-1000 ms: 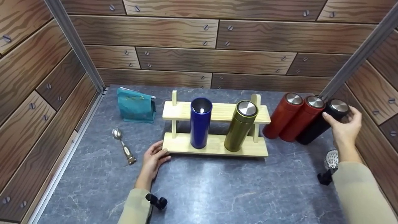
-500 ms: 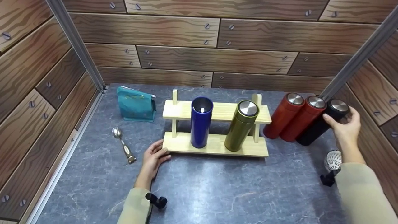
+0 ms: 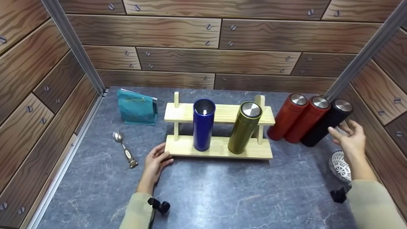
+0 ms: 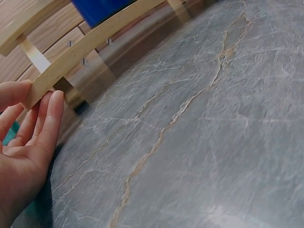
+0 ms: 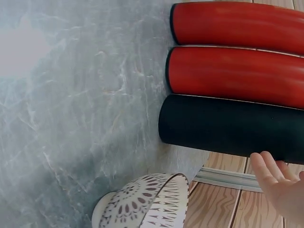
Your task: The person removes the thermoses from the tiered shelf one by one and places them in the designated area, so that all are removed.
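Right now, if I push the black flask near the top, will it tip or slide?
The black flask is tall and narrow, so it would probably tip. It stands against a red flask, which may topple too. Its smooth wall looks slippery.

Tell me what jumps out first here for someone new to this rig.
The wooden rack mid-table, with an open blue flask and a lidded olive flask standing in it. At far right, two red flasks and a black flask stand side by side; the right hand hovers open just beside the black one. The left hand touches the rack's near left corner.
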